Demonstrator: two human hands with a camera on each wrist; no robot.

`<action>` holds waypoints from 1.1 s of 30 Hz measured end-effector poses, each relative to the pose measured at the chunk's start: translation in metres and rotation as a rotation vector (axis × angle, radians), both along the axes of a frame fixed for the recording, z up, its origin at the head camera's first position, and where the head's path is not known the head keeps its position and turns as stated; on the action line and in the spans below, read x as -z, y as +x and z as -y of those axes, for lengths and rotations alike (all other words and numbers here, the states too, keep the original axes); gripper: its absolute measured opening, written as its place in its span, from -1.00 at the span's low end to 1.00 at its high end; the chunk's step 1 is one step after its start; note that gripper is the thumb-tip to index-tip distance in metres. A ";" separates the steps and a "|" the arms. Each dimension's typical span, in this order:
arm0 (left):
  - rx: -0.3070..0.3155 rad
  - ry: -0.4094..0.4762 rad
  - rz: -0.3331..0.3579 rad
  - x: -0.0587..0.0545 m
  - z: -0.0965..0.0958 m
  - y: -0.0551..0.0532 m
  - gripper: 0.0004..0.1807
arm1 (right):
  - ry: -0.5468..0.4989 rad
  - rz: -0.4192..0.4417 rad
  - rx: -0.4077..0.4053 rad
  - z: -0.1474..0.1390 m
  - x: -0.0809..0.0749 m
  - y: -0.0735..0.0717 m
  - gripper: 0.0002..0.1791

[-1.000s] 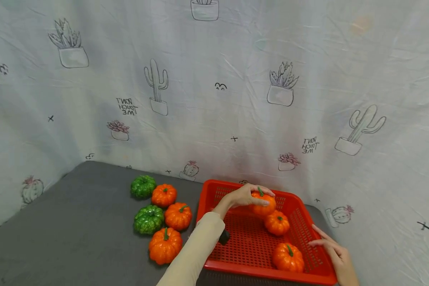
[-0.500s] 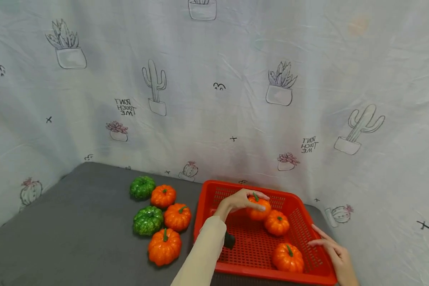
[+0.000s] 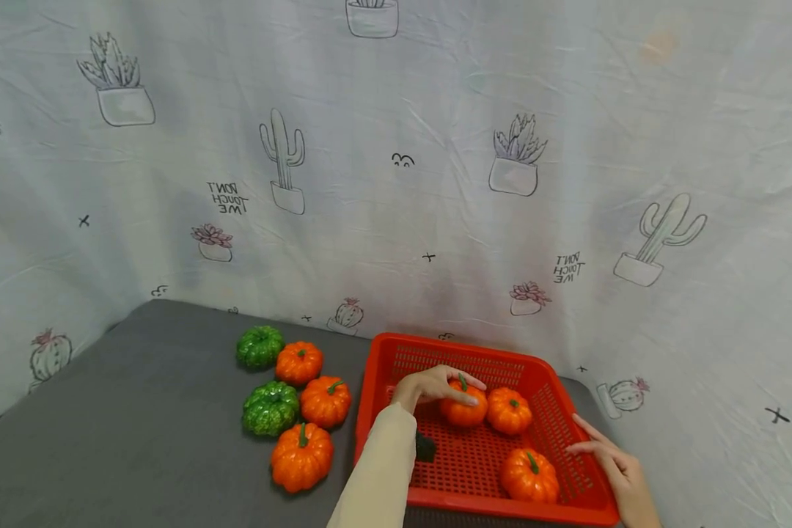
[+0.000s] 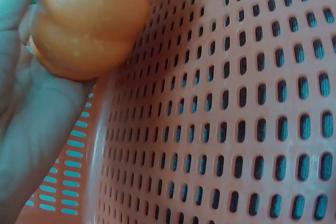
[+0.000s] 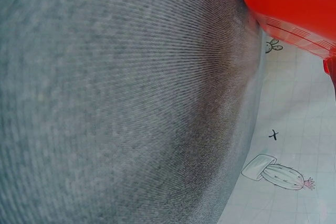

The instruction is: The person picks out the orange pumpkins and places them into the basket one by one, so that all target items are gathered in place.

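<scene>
My left hand (image 3: 429, 385) grips an orange pumpkin (image 3: 463, 408) with a green stem, low inside the red plastic basket (image 3: 458, 506). In the left wrist view the same pumpkin (image 4: 94, 22) lies against the palm, close over the slotted basket floor. Just right of it sits a second orange pumpkin (image 3: 509, 412). A third pumpkin (image 3: 529, 475) rests near the basket's front right corner. At the basket's right rim, my right hand (image 3: 617, 473) rests with its fingers extended over the edge. The right wrist view shows only the basket's outer side (image 5: 294, 3), with that hand out of sight.
Left of the basket, on the grey tabletop (image 3: 138, 433), stand three orange pumpkins, the nearest being a large one (image 3: 301, 457). Two green pumpkins, one farther back (image 3: 260, 347) and one nearer (image 3: 271, 408), stand beside them. A cactus-print curtain (image 3: 369, 220) hangs behind the table.
My left hand has moved left and down with its pumpkin, from above the second pumpkin to beside it, low in the basket. The right hand stays at the rim.
</scene>
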State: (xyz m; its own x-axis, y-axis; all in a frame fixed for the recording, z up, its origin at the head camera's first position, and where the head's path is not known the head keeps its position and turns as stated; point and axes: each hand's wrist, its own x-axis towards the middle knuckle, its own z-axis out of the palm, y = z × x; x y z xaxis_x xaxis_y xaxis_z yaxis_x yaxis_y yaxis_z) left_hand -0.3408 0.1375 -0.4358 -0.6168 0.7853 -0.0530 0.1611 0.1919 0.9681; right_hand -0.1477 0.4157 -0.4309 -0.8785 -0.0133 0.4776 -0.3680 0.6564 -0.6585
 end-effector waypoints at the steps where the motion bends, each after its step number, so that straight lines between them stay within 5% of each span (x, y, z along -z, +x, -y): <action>1: 0.003 -0.016 0.004 0.001 0.001 0.001 -0.65 | -0.001 -0.002 -0.005 0.000 0.000 0.000 -0.58; 16: -0.012 -0.114 0.010 0.002 0.001 0.004 -0.67 | -0.015 -0.062 -0.042 0.000 0.003 0.000 -0.59; 27: 0.111 -0.045 0.136 0.003 -0.002 0.002 -0.45 | -0.028 -0.072 -0.069 -0.001 0.006 0.000 -0.60; 33: 0.066 -0.037 0.124 0.007 0.003 -0.004 -0.38 | -0.059 -0.073 -0.088 0.000 0.005 -0.001 -0.60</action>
State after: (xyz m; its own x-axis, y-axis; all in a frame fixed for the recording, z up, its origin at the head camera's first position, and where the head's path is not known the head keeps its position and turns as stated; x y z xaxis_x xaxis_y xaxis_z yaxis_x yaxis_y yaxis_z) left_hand -0.3445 0.1349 -0.4425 -0.5508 0.8201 -0.1552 0.0540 0.2206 0.9739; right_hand -0.1485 0.4161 -0.4354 -0.8380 -0.0588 0.5425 -0.4709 0.5800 -0.6647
